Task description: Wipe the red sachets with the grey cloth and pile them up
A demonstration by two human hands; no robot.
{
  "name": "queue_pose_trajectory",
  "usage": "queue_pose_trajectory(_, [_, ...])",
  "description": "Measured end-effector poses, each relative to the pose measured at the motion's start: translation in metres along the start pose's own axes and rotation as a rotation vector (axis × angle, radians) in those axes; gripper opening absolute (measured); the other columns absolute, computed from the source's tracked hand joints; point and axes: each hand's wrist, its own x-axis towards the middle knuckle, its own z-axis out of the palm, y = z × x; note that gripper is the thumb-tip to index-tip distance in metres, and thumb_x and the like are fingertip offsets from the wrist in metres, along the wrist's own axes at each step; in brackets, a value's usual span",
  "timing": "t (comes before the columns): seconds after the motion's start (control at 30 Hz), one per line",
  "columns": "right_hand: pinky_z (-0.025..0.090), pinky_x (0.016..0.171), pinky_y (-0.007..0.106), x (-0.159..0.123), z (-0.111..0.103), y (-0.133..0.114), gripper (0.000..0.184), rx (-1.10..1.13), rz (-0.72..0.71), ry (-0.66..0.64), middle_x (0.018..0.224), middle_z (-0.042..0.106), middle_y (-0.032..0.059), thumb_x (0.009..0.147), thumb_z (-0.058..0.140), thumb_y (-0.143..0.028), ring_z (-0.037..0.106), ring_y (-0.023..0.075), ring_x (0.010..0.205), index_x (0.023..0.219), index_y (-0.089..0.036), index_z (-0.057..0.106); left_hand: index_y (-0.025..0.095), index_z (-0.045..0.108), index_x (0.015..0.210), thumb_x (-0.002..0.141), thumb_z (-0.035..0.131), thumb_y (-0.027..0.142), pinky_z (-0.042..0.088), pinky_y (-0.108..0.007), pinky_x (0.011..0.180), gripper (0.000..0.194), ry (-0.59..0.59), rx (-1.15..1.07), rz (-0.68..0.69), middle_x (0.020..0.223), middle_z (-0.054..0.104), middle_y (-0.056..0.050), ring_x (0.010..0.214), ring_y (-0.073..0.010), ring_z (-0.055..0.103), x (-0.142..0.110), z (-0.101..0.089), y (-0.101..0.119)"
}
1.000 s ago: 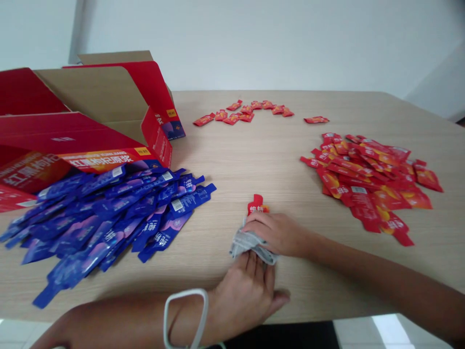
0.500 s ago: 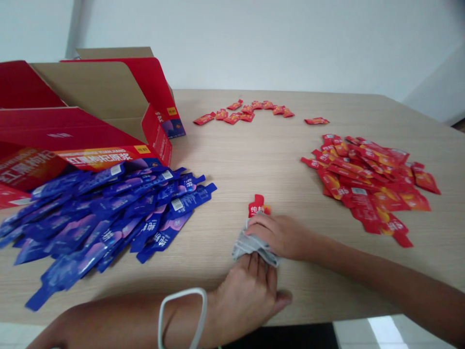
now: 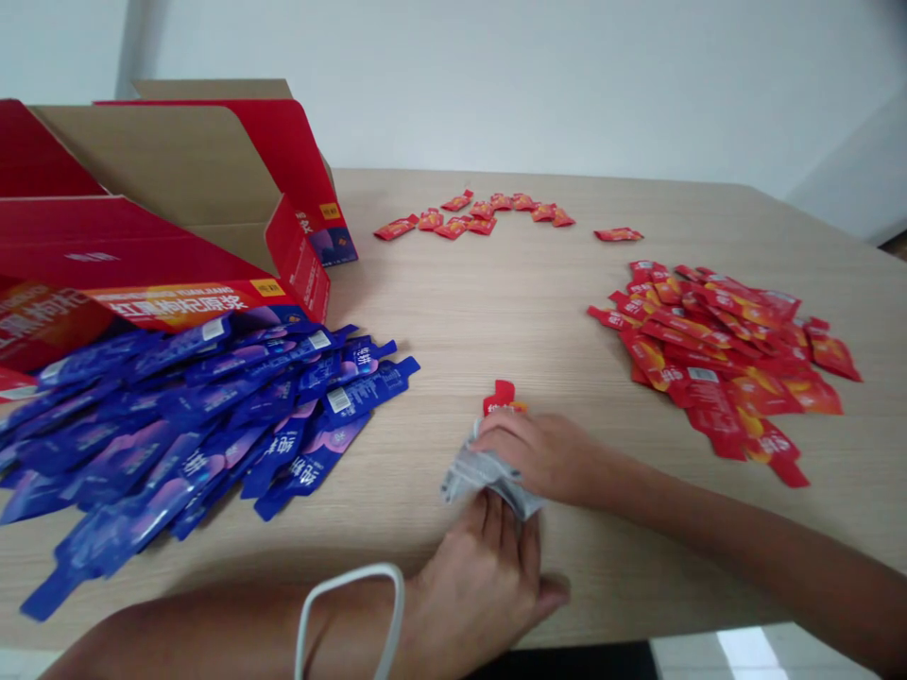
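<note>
A red sachet [image 3: 504, 391] lies on the table in front of me, its spout end showing beyond my fingers and the rest covered. Bunched over it is a grey cloth [image 3: 471, 472], which my right hand [image 3: 549, 458] grips and presses down. From the near side, my left hand [image 3: 486, 571] reaches to the cloth's lower edge. Its fingers are stretched forward and its thumb stands apart, while the fingertips are hidden at the cloth. Whether they touch the sachet underneath I cannot tell.
To the left is a heap of blue sachets [image 3: 233, 406], in front of open red cartons [image 3: 177, 255]. A pile of red sachets [image 3: 715, 349] lies on the right. Several more red sachets [image 3: 482, 212] are scattered at the back, with a single sachet [image 3: 618, 234] apart from them.
The cloth and my right hand have shifted slightly left, covering more of the red sachet's print. My left hand has barely moved. The view has turned a little.
</note>
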Motion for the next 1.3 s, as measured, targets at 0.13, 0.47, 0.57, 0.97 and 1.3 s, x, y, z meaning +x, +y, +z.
queue_pose_trajectory(0.13, [0.058,0.084,0.033,0.011,0.013,0.025,0.03,0.0,0.084,-0.052,0.125,0.063,0.0106,0.097,0.058,-0.023,0.065,0.0213,0.104,0.127,-0.02,0.06,0.001,0.064,0.12,0.101,0.044,0.06,0.048,-0.044,0.099,0.065,0.009,-0.003,-0.017,0.113,0.073,-0.023,0.108,-0.0333,0.071,0.0,0.001,-0.001])
queue_pose_trajectory(0.47, [0.058,0.084,0.033,0.009,-0.01,0.011,0.03,-0.001,0.065,0.07,0.124,0.063,0.0108,0.1,0.053,-0.02,0.065,0.0223,0.109,0.129,-0.02,0.058,0.003,0.067,0.116,0.1,0.046,0.061,0.051,-0.041,0.093,0.063,0.004,-0.015,-0.012,0.105,0.076,-0.019,0.1,-0.0297,0.073,0.003,-0.004,-0.002])
queue_pose_trajectory(0.57, [0.058,0.077,0.032,-0.007,0.009,-0.005,0.027,0.031,-0.027,-0.03,0.12,0.065,0.01,0.1,0.052,-0.02,0.066,0.0208,0.099,0.126,-0.021,0.06,0.008,0.07,0.1,0.098,0.051,0.059,0.054,-0.041,0.083,0.055,-0.043,-0.026,-0.011,0.089,0.077,-0.015,0.084,-0.029,0.074,0.005,-0.006,-0.001])
queue_pose_trajectory(0.97, [0.059,0.083,0.036,0.023,-0.019,0.03,0.031,-0.012,0.185,0.134,0.126,0.061,0.0117,0.099,0.055,-0.023,0.064,0.0244,0.112,0.129,-0.02,0.057,-0.001,0.063,0.12,0.102,0.042,0.058,0.048,-0.042,0.099,0.064,0.051,0.012,-0.025,0.114,0.073,-0.024,0.108,-0.0316,0.071,0.001,0.001,0.0])
queue_pose_trajectory(1.3, [0.059,0.08,0.036,0.029,0.004,0.06,0.026,-0.078,0.274,0.016,0.123,0.062,0.0121,0.1,0.055,-0.027,0.066,0.025,0.106,0.125,-0.018,0.058,-0.001,0.062,0.124,0.1,0.045,0.063,0.048,-0.041,0.101,0.07,0.036,-0.001,-0.043,0.12,0.07,-0.027,0.114,-0.0327,0.069,-0.001,0.004,0.001])
